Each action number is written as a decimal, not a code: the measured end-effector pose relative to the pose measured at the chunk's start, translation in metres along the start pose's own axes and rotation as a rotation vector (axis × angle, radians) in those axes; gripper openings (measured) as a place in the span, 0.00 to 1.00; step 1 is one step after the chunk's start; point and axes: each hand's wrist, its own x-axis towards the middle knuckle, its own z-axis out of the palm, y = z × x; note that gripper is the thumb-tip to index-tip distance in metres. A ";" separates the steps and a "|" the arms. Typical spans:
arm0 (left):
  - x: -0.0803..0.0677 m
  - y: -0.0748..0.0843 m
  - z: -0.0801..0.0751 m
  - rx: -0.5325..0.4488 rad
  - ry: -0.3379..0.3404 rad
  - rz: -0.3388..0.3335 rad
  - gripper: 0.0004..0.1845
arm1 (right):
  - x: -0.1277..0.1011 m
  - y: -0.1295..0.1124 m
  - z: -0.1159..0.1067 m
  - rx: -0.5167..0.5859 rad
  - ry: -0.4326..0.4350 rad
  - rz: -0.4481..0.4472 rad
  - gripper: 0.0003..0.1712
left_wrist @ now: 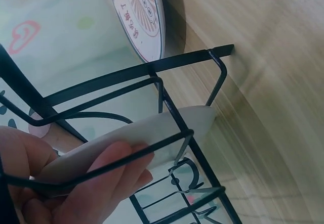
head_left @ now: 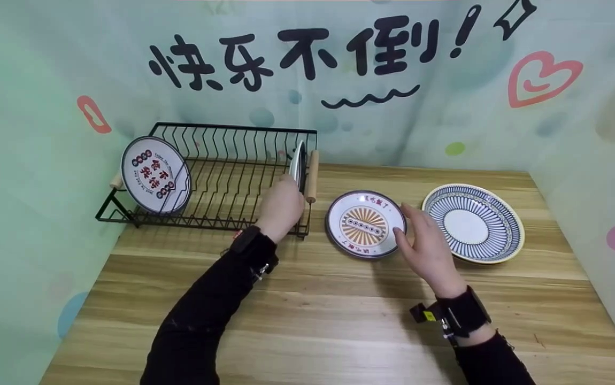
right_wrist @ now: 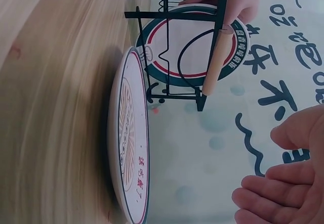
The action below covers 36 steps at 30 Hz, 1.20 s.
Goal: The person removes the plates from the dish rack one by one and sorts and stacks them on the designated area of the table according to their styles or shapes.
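My left hand (head_left: 282, 206) grips the edge of a white plate (head_left: 298, 163) standing on its rim in the right end of a black wire dish rack (head_left: 206, 126). In the left wrist view, the fingers (left_wrist: 109, 176) pinch this plate between the rack's wires. Its front, with a green band and a red ring (right_wrist: 190, 74), faces the right wrist camera. My right hand (head_left: 428, 248), fingers spread and holding nothing, hovers by the right rim of a small plate with an orange sunburst (head_left: 366, 227), which lies flat on the table.
Another white plate with red lettering (head_left: 153, 176) leans in the rack's left end. A deep blue-and-white patterned dish (head_left: 465, 225) sits on the wooden table (head_left: 329, 331) at the right, beyond my right hand. A printed cloth backdrop (head_left: 371, 133) encloses the back and sides.
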 end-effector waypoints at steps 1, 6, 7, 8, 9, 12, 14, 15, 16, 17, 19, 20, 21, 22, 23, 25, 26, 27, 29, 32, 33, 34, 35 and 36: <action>0.000 0.000 0.000 0.002 0.006 0.000 0.10 | 0.000 -0.001 0.000 0.002 -0.002 0.001 0.29; -0.002 0.000 0.001 0.030 0.054 0.030 0.10 | 0.001 -0.004 0.001 0.002 -0.011 0.005 0.29; -0.003 0.000 0.000 0.036 0.066 0.037 0.10 | 0.002 -0.005 0.001 0.001 -0.011 0.006 0.30; -0.003 0.000 0.000 0.046 0.080 0.044 0.11 | 0.002 -0.006 0.001 0.001 -0.011 0.006 0.30; -0.004 0.000 0.000 0.057 0.092 0.051 0.12 | 0.002 -0.006 0.001 0.003 -0.010 0.007 0.30; -0.005 0.000 0.000 0.068 0.118 0.059 0.14 | 0.003 -0.009 0.001 0.008 -0.007 0.005 0.30; -0.007 0.000 0.000 0.075 0.135 0.071 0.15 | 0.004 -0.010 0.001 0.015 -0.006 0.002 0.29; -0.008 0.000 0.000 0.078 0.142 0.079 0.15 | 0.004 -0.010 0.001 0.017 -0.004 0.000 0.29; -0.009 0.000 -0.001 0.079 0.149 0.085 0.15 | 0.004 -0.011 0.002 0.017 -0.004 -0.003 0.29; -0.009 0.000 -0.001 0.082 0.156 0.091 0.15 | 0.004 -0.011 0.002 0.018 -0.003 -0.006 0.29; -0.011 0.000 -0.003 0.087 0.166 0.094 0.13 | 0.004 -0.012 0.002 0.019 -0.001 -0.012 0.29; -0.012 -0.001 -0.004 0.095 0.166 0.091 0.15 | 0.004 -0.012 0.003 0.020 0.000 -0.015 0.29; -0.012 -0.001 -0.006 0.103 0.166 0.083 0.16 | 0.004 -0.012 0.003 0.022 0.002 -0.019 0.29; -0.013 -0.001 -0.007 0.094 0.162 0.069 0.16 | 0.004 -0.012 0.003 0.022 0.003 -0.021 0.28; -0.013 -0.001 -0.010 0.079 0.159 0.054 0.17 | 0.004 -0.012 0.003 0.024 0.006 -0.024 0.28; -0.014 -0.001 -0.014 0.041 0.152 0.023 0.18 | 0.004 -0.011 0.004 0.027 0.011 -0.029 0.28; -0.014 -0.001 -0.016 0.029 0.154 0.016 0.19 | 0.004 -0.011 0.005 0.030 0.014 -0.031 0.27; -0.014 -0.002 -0.018 0.000 0.159 0.009 0.19 | 0.003 -0.011 0.005 0.031 0.016 -0.033 0.27; -0.015 -0.003 -0.021 -0.055 0.168 0.004 0.17 | 0.003 -0.010 0.006 0.032 0.021 -0.034 0.27; -0.017 -0.005 -0.023 -0.116 0.180 0.014 0.16 | 0.003 -0.011 0.006 0.038 0.029 -0.036 0.28; -0.018 -0.005 -0.024 -0.139 0.184 0.017 0.15 | 0.003 -0.011 0.006 0.040 0.033 -0.037 0.28; -0.019 -0.006 -0.024 -0.156 0.185 0.021 0.15 | 0.004 -0.011 0.006 0.043 0.037 -0.036 0.28; -0.020 -0.006 -0.025 -0.173 0.187 0.025 0.16 | 0.004 -0.012 0.006 0.048 0.040 -0.037 0.28; -0.021 -0.006 -0.025 -0.185 0.192 0.028 0.16 | 0.004 -0.013 0.005 0.052 0.042 -0.036 0.29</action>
